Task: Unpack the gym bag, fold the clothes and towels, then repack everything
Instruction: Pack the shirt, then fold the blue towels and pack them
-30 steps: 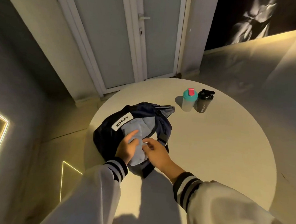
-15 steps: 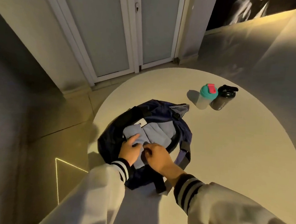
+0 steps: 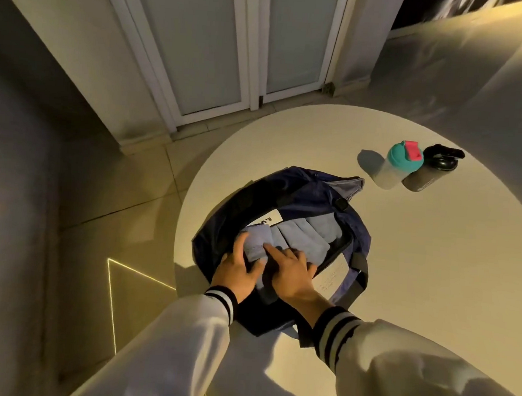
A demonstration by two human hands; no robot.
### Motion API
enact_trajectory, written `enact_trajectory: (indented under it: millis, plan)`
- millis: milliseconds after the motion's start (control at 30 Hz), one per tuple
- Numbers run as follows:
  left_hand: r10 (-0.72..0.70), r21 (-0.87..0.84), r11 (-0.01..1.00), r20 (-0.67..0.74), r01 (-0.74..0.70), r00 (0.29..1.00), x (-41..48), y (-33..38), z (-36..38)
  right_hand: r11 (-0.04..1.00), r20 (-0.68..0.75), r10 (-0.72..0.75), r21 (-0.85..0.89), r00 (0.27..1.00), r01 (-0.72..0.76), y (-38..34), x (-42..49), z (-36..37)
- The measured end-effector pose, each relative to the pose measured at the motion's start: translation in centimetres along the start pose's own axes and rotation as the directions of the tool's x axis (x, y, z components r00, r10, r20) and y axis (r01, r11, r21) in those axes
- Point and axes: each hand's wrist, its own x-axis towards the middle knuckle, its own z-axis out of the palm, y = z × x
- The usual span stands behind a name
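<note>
Mostly the view is filled by a round, pale table (image 3: pixel 433 271) under warm yellow light, its near edge crossed by the shadows of two white sleeves (image 3: pixel 181 347) with black-striped cuffs. The gym bag (image 3: pixel 300 194), dark navy, lies unzipped on the left part of the table, directly under both hands, and the folded pale blue cloth (image 3: pixel 306 235) sits inside its opening. The left grip (image 3: pixel 236 267) is narrow and holds the near left end of that cloth, fingers over the top of the fold and thumb tucked against its edge. The right grip (image 3: pixel 291 271) touches the left one and rests on the same cloth with its forefinger laid straight across the fold; the other fingers are bent toward the fabric, and I cannot tell whether they hold any of it. Just beyond the fingertips a white label (image 3: pixel 270 221) shows at the bag's mouth, and a dark strap (image 3: pixel 360 260) loops off to the right of the right grip. Well beyond and to the right of the hands, a teal-lidded bottle (image 3: pixel 401 164) and a black shaker (image 3: pixel 431 172) stand upright, touching each other. Past the table's far edge are white-framed frosted doors (image 3: pixel 203 39). Left of the left grip, off the table, a tiled floor (image 3: pixel 115 187) carries a thin lit triangle outline (image 3: pixel 114 295).
</note>
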Motion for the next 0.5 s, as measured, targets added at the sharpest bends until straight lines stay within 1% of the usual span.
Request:
enact_trajectory:
  millis: [67, 100, 133, 200, 233, 300, 367, 433, 467, 500]
  plan:
    - [0.06, 0.023, 0.998, -0.079, -0.058, 0.995, 0.1, -0.5, -0.2, 0.999, -0.016, 0.025, 0.026, 1.0, -0.025, 0.3, 0.2, -0.1]
    - [0.102, 0.085, 0.992, -0.125, -0.092, 0.987, 0.3, -0.8, -0.4, 0.998, -0.022, 0.033, 0.048, 0.999, -0.032, 0.4, 0.2, -0.2]
    - [0.145, 0.181, 0.977, -0.157, -0.115, 0.977, 0.5, -1.2, -0.6, 0.997, -0.036, 0.04, 0.071, 0.999, -0.037, 0.5, 0.3, -0.2]
    - [0.165, 0.341, 0.935, -0.184, -0.095, 0.969, 1.0, -2.1, -0.7, 0.994, -0.075, 0.055, 0.097, 0.996, -0.047, 0.6, 0.3, -0.4]
    - [0.14, 0.368, 0.928, -0.198, -0.059, 0.97, 1.2, -2.3, -0.7, 0.993, -0.093, 0.063, 0.102, 0.994, -0.054, 0.7, 0.3, -0.4]
    - [0.059, 0.325, 0.946, -0.203, 0.01, 0.977, 1.4, -2.1, -0.8, 0.995, -0.128, 0.074, 0.082, 0.989, -0.064, 1.0, 0.1, -0.3]
    - [-0.008, 0.263, 0.964, -0.138, 0.044, 0.99, 1.7, -1.8, -0.6, 0.999, -0.135, 0.048, 0.03, 0.99, -0.044, 0.9, -0.2, -0.1]
    - [-0.027, 0.261, 0.965, -0.031, 0.034, 0.999, 1.9, -1.3, -0.4, 1.0, -0.077, 0.025, -0.006, 0.997, -0.026, 0.3, -0.4, -0.1]
    - [-0.023, 0.263, 0.964, -0.009, 0.025, 1.0, 2.0, -1.2, -0.3, 0.999, -0.037, 0.025, -0.019, 0.999, -0.025, 0.0, -0.5, 0.0]
    - [-0.022, 0.252, 0.968, -0.017, 0.026, 1.0, 2.0, -1.1, -0.3, 0.999, -0.011, 0.02, -0.05, 1.0, -0.021, -0.3, -0.6, 0.3]
